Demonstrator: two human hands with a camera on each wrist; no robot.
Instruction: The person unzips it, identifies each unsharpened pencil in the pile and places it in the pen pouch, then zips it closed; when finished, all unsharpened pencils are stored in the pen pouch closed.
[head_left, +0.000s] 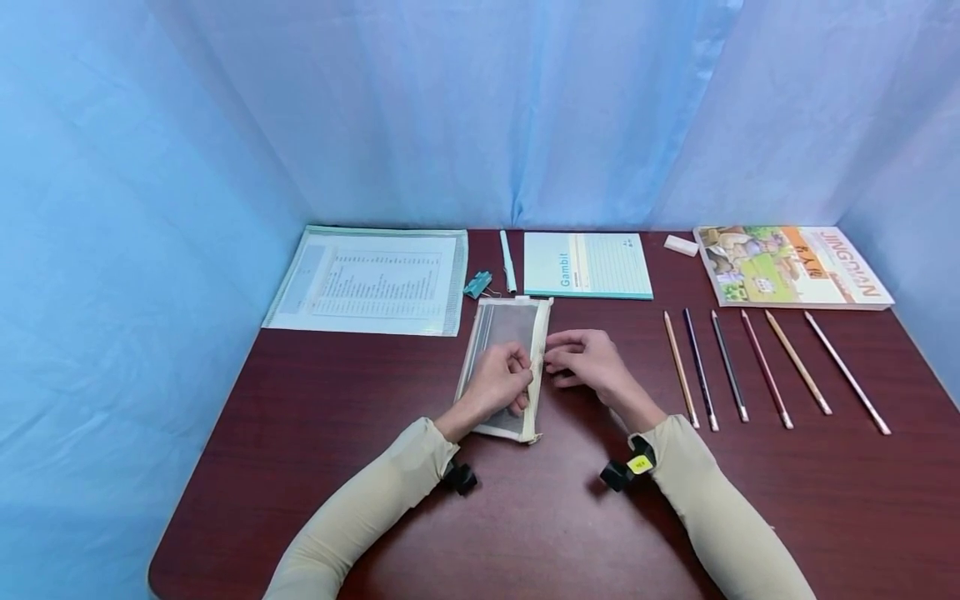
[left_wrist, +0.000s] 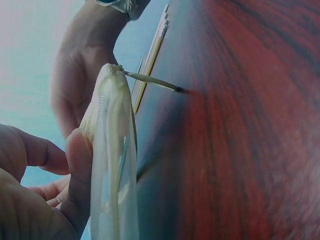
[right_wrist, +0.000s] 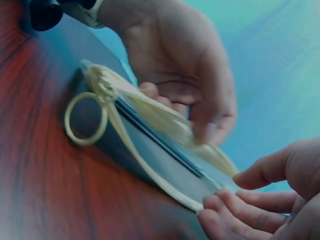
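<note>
The left grip (head_left: 497, 375) pinches a sheer, rectangular pouch (head_left: 507, 325) (cream fabric border (head_left: 540, 321)), short of the counter (head_left: 337, 400)'s back edge; the right grip (head_left: 592, 358) is loosely parted beside it.

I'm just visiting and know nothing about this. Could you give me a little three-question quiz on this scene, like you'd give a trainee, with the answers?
1. How many pencils lie in the row on the person's right?
2. True or false: the eraser lies to the left of the book with the illustrated cover, as seen from the head camera.
3. What is the left hand pinching?
a) the notebook
b) the see-through pouch
c) the binder clip

Key: 1. Six; 2. True; 3. b
</note>
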